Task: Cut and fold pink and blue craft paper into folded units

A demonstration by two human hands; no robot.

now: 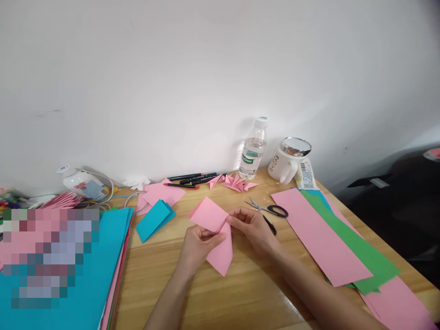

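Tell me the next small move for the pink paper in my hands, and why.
I'd probably steady the pink paper with your left hand and press its fold with your right hand: both hands pinch it near the middle, where its upper and lower parts meet at an angle.

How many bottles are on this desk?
2: the clear bottle left of the white mug, and the white bottle near the picture's left side, behind the large blue sheet.

Bright, diffuse light reaches your hands (220, 236); glare whitens the worktop (264, 293) below them; leftmost area pixelated.
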